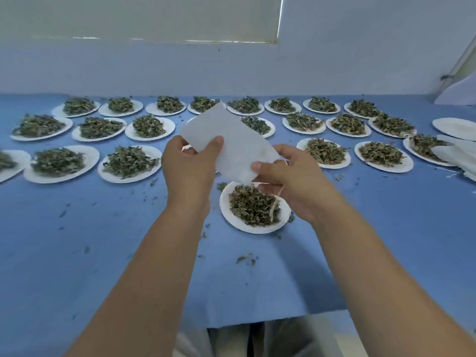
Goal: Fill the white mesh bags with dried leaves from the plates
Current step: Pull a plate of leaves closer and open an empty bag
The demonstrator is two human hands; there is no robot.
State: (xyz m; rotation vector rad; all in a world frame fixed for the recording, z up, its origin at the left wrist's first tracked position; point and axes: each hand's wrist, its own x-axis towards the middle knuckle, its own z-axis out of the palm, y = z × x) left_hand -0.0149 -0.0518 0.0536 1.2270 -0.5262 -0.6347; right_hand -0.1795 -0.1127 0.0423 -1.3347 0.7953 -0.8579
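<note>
Both hands pinch a flat white mesh bag [231, 140] above the near plate [228, 215], which holds a heap of dried leaves [251, 206]. The left hand [190, 171] pinches its left edge and the right hand [286, 181] its near corner. Beyond, 3 rows of plates [90, 161] carry similar heaps on the blue table [103, 253].

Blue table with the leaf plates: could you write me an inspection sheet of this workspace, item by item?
Surface: blue table, flat, flecked with crumbs.
Job's things: white mesh bag, flat, held above the nearest plate of dried leaves; rows of filled plates behind.
Clutter: leaf crumbs scattered about; empty plate and pile of white bags at far right.
Grippers: left hand and right hand both pinch the bag.
Cables: nothing seen.
Surroundings: pale wall behind the table.
</note>
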